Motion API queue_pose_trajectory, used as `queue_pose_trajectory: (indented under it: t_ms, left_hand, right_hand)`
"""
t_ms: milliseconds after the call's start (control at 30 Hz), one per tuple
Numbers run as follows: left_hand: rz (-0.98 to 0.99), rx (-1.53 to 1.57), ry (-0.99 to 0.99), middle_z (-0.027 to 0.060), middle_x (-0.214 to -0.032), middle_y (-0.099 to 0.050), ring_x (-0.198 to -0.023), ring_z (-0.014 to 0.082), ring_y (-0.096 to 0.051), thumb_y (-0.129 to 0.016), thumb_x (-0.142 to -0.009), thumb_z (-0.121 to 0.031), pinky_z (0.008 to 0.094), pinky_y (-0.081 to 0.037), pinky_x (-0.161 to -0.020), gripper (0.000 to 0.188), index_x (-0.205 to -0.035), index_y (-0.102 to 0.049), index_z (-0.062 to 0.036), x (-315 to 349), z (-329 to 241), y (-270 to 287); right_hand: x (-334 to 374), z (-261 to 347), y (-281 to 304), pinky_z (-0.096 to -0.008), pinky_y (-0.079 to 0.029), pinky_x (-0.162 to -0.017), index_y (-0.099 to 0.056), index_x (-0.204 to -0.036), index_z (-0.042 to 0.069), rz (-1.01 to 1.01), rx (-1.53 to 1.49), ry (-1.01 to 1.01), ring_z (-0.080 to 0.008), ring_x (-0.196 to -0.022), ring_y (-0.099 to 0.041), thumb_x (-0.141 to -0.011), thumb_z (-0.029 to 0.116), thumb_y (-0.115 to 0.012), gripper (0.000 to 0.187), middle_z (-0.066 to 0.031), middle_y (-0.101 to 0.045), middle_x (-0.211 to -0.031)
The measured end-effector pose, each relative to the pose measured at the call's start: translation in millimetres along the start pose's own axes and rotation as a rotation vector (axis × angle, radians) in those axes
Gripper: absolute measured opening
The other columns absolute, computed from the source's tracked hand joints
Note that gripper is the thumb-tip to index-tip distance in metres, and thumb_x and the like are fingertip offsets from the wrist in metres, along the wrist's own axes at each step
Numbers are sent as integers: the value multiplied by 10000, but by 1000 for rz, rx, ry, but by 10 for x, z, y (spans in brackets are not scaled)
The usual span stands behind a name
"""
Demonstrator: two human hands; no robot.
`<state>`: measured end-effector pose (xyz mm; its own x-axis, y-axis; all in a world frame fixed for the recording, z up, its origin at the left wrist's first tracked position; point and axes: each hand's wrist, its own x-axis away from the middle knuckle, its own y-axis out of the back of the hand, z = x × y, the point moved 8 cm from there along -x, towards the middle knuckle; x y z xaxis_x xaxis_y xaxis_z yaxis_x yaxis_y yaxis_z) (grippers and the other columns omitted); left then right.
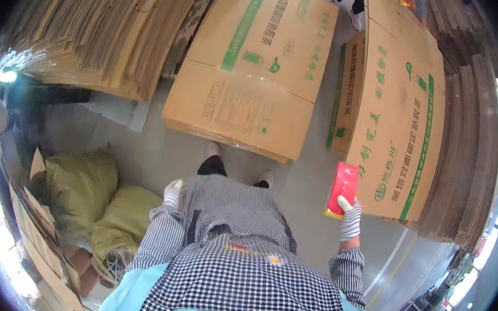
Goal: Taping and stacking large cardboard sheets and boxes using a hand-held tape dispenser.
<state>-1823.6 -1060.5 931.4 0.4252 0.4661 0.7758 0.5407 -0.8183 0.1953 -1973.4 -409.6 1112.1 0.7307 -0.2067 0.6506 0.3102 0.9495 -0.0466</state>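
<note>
The red, yellow-edged block [344,184] is in my right hand [349,213], gripped at its near end with the thumb across it, probably to steady it. It overlaps the edge of the right cardboard stack [399,118] in view; I can't tell whether they touch. My left hand [174,194] is well apart, beside my apron [238,279], its fingers too hidden to judge. The middle cardboard stack [255,79] lies flat, likely for stability. Beyond, another person's shoe [354,20] shows, the body cut off.
</note>
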Motion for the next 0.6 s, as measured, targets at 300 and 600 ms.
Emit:
queue_pose_trajectory:
  t_ms: [300,600]
  left_hand:
    - [131,-404,-171,117,-1122,-704,-956,220,-678,-601,-975,-247,335,-525,-829,329,-1222,-638,-32,-242,-533,302]
    - [202,-155,-219,110,-1199,-681,-1050,237,-658,-593,-975,-309,363,-516,-859,385,-1280,-605,-75,70,-1609,-388]
  right_hand:
    - [597,116,82,-349,-511,-905,-565,-1276,-5,-38,-206,153,-197,-1002,-626,-810,179,-760,537,-78,-648,-1147]
    - [842,-71,270,-333,-486,-924,-565,-1265,-13,-101,-216,208,-193,-1025,-611,-821,263,-733,549,-74,-637,-1128]
